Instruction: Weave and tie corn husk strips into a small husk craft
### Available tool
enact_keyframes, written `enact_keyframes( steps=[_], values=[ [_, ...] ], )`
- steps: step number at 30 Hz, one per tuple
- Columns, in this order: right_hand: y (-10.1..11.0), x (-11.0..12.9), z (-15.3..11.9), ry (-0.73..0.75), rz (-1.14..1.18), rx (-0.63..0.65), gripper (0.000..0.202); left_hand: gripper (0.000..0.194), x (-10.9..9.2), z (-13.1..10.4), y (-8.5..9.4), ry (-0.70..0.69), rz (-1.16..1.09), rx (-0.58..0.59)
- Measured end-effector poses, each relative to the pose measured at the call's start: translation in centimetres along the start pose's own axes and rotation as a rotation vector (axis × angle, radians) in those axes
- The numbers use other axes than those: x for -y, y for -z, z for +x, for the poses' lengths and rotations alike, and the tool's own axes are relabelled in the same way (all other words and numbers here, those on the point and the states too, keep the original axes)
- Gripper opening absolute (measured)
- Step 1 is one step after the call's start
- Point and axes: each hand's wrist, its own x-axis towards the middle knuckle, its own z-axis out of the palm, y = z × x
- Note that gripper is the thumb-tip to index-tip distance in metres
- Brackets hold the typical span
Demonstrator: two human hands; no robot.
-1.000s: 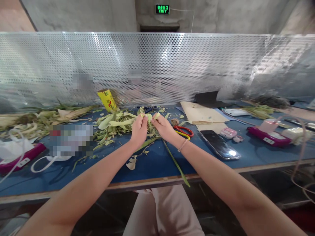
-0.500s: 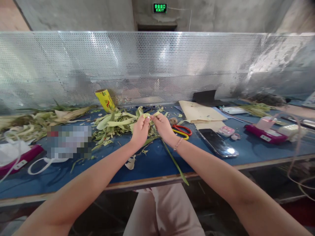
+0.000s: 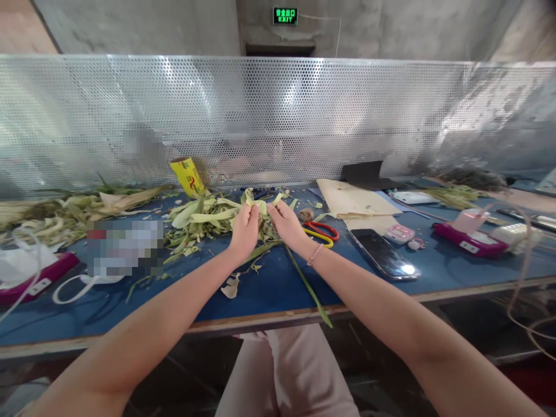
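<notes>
A pale green strip of corn husk point(image 3: 263, 209) is stretched between my two hands above the table. My left hand point(image 3: 244, 231) is closed, pinching its left part between thumb and fingers. On the other side my right hand point(image 3: 286, 225), also closed, pinches the right part. Behind and left of my left hand spreads a heap of green husk strips point(image 3: 202, 219). Scissors with red and yellow handles point(image 3: 330, 233) lie right of my right hand, beside a small ball of twine point(image 3: 306, 215). A long green leaf strip point(image 3: 309, 288) hangs over the table's front edge.
The blue table point(image 3: 278, 289) carries a phone point(image 3: 384, 255), a pink case point(image 3: 399, 233), brown paper point(image 3: 358, 198) and purple power strips point(image 3: 469, 240) with cables. A yellow tube point(image 3: 188, 176) leans near the perforated metal screen point(image 3: 278, 110). More husks point(image 3: 65, 214) lie far left.
My hands have moved slightly apart, my left hand a little to the left. More of the husk strip shows spread between them.
</notes>
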Motion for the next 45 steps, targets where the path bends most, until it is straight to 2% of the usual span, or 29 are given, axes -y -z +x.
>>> enact_keyframes(
  steps=[2,10,13,16,20,26,32,36,41,43,45],
  values=[
    [0.3,-0.1,0.0,0.006,-0.031,0.068,0.022,0.024,0.2,0.5,0.4,-0.014,0.07,0.018],
    [1.8,-0.7,0.8,-0.032,-0.114,0.309,0.012,0.017,0.1,1.7,2.0,-0.199,0.36,0.328],
    [2.5,-0.5,0.8,0.042,-0.17,0.384,0.009,0.012,-0.1,1.8,2.2,-0.187,0.367,0.427],
    [2.9,-0.5,0.8,0.112,-0.192,0.42,0.011,0.008,-0.3,1.9,2.5,-0.119,0.277,0.486],
    [2.9,-0.4,0.7,0.136,-0.117,0.43,0.014,0.003,-0.4,2.0,2.5,0.005,0.049,0.481],
    [2.8,-0.4,0.6,0.05,0.068,0.449,0.014,0.012,0.2,2.1,2.4,0.157,-0.23,0.482],
    [2.5,-0.1,0.4,-0.011,0.239,0.474,0.016,0.021,0.6,2.4,2.6,0.186,-0.334,0.546],
    [2.3,-0.4,0.4,-0.038,0.31,0.472,0.017,0.025,0.3,2.3,2.5,0.2,-0.371,0.535],
    [2.2,-0.6,0.5,-0.018,0.295,0.465,0.018,0.025,0.0,2.0,2.4,0.234,-0.433,0.525],
    [2.4,-0.5,0.6,-0.005,0.22,0.461,0.017,0.022,0.2,2.0,2.4,0.238,-0.453,0.523],
    [2.8,-0.5,0.8,0.031,0.081,0.402,0.018,0.019,0.5,2.2,2.4,0.252,-0.427,0.496]
  ],
)
